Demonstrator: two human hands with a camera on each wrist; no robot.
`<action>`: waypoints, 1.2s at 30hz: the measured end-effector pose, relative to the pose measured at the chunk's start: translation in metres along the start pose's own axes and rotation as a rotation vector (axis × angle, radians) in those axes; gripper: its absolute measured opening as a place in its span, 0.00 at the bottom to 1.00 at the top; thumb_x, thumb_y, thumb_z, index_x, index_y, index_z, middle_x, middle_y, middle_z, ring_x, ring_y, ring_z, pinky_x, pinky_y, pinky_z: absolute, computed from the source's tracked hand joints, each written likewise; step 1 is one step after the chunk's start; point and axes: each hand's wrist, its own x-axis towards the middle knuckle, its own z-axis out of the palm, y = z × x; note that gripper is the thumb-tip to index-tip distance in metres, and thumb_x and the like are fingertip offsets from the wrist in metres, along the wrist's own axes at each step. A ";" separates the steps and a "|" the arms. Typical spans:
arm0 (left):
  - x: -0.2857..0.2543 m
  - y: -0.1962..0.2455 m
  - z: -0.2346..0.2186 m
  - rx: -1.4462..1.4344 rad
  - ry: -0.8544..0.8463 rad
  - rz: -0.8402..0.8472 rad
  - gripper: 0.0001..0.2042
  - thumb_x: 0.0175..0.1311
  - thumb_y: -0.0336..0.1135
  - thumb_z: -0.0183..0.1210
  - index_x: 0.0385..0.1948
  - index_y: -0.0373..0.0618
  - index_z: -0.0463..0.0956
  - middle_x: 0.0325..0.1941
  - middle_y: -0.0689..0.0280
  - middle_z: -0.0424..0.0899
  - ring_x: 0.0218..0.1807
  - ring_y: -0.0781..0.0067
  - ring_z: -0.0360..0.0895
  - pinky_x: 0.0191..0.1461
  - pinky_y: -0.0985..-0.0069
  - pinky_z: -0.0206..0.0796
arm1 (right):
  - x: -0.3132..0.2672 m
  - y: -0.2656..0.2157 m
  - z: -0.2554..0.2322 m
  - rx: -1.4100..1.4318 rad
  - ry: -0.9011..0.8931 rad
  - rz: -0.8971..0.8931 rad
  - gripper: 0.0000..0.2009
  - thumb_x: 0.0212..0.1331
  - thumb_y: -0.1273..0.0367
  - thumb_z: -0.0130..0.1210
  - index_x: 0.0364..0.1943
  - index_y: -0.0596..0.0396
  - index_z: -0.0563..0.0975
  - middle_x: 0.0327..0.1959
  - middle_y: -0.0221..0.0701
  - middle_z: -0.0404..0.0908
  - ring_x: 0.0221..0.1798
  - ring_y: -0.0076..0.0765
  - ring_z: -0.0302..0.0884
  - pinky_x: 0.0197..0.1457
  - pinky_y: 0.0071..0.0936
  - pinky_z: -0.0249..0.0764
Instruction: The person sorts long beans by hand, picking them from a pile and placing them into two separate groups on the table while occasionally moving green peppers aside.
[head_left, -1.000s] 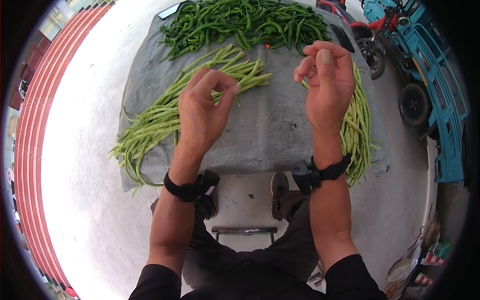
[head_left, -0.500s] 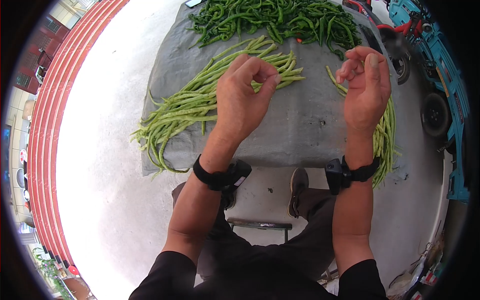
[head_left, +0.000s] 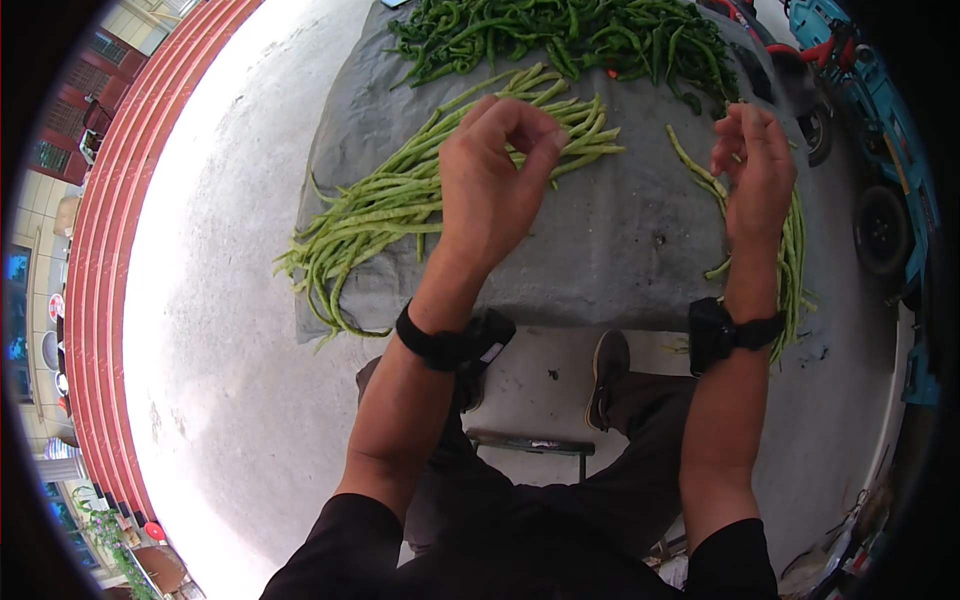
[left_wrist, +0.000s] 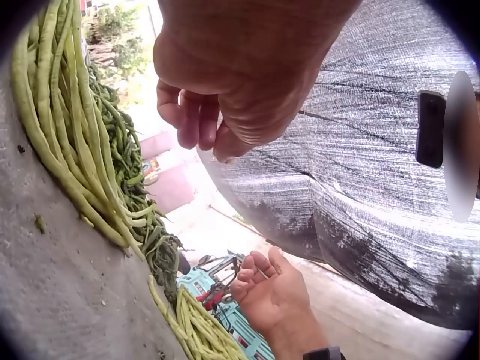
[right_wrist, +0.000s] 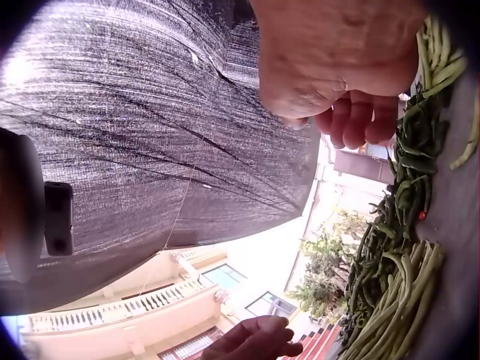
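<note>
Table [head_left: 600, 270] gets shot from above by head cam; wrist cams [head_left: 487, 340] [head_left: 709, 335] are tipped sideways, real close, beans [head_left: 370, 215] shared by all.

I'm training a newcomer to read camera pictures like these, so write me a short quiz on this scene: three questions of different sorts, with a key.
1. True or false: the green peppers lie farther from the person than the left hand does.
2. How many main bunches of beans lie on the grey cloth?
a) one
b) two
c) four
3. Fill in the colour: a small ____ spot shows at the edge of the green peppers.

Key
1. True; they are heaped at the far end of the cloth.
2. b; one on the left, one partly hidden behind the right hand and wrist.
3. Red.
</note>
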 end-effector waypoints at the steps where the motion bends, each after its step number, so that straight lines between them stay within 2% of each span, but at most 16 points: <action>1: 0.000 -0.001 -0.001 0.010 -0.002 -0.004 0.03 0.66 0.27 0.70 0.33 0.42 0.84 0.38 0.72 0.85 0.38 0.84 0.78 0.37 0.82 0.65 | 0.000 0.001 -0.002 -0.008 0.004 -0.001 0.16 0.78 0.56 0.58 0.46 0.55 0.82 0.37 0.29 0.84 0.30 0.19 0.77 0.31 0.23 0.73; 13: 0.000 0.001 0.001 0.032 -0.027 -0.078 0.03 0.67 0.28 0.70 0.35 0.44 0.85 0.38 0.75 0.84 0.39 0.86 0.77 0.40 0.82 0.66 | -0.004 -0.007 0.003 0.031 -0.013 0.018 0.17 0.79 0.56 0.56 0.45 0.57 0.81 0.36 0.31 0.84 0.29 0.20 0.77 0.30 0.23 0.73; 16: 0.002 0.003 0.003 -0.026 -0.003 -0.065 0.04 0.62 0.24 0.70 0.33 0.37 0.84 0.33 0.67 0.82 0.34 0.78 0.80 0.38 0.75 0.71 | -0.003 -0.003 0.005 0.052 -0.023 0.004 0.17 0.79 0.56 0.55 0.45 0.58 0.80 0.35 0.32 0.84 0.27 0.21 0.78 0.28 0.23 0.73; 20: 0.001 0.008 0.002 -0.026 -0.008 -0.097 0.03 0.62 0.24 0.70 0.33 0.38 0.84 0.34 0.68 0.83 0.34 0.79 0.80 0.37 0.77 0.70 | -0.002 -0.001 0.003 0.058 -0.033 0.027 0.15 0.80 0.56 0.55 0.45 0.55 0.80 0.36 0.31 0.84 0.28 0.22 0.77 0.29 0.24 0.74; 23: 0.000 0.007 0.004 -0.041 -0.015 -0.112 0.03 0.63 0.24 0.70 0.33 0.38 0.84 0.34 0.69 0.83 0.34 0.79 0.79 0.36 0.78 0.69 | -0.003 -0.003 0.007 0.045 0.006 0.021 0.17 0.80 0.56 0.54 0.43 0.58 0.79 0.34 0.33 0.84 0.24 0.21 0.77 0.26 0.22 0.73; 24: 0.000 0.007 0.004 -0.041 -0.026 -0.116 0.03 0.63 0.24 0.70 0.33 0.38 0.84 0.34 0.69 0.82 0.34 0.79 0.79 0.36 0.78 0.69 | -0.003 -0.002 0.005 0.040 -0.003 0.031 0.16 0.80 0.56 0.55 0.45 0.56 0.80 0.35 0.30 0.84 0.26 0.22 0.77 0.27 0.24 0.73; 34: -0.003 0.005 0.007 -0.056 -0.090 -0.094 0.03 0.63 0.25 0.69 0.33 0.38 0.83 0.34 0.70 0.82 0.33 0.81 0.74 0.36 0.79 0.67 | -0.002 -0.001 0.005 0.062 0.017 0.004 0.16 0.81 0.57 0.54 0.43 0.58 0.79 0.33 0.33 0.84 0.23 0.20 0.77 0.25 0.22 0.72; 36: -0.004 0.001 0.007 -0.036 -0.118 -0.094 0.03 0.67 0.25 0.69 0.35 0.41 0.83 0.36 0.75 0.82 0.35 0.86 0.74 0.38 0.82 0.66 | -0.002 -0.002 0.005 0.060 0.018 0.010 0.16 0.80 0.58 0.54 0.43 0.58 0.79 0.33 0.33 0.84 0.23 0.20 0.77 0.24 0.21 0.72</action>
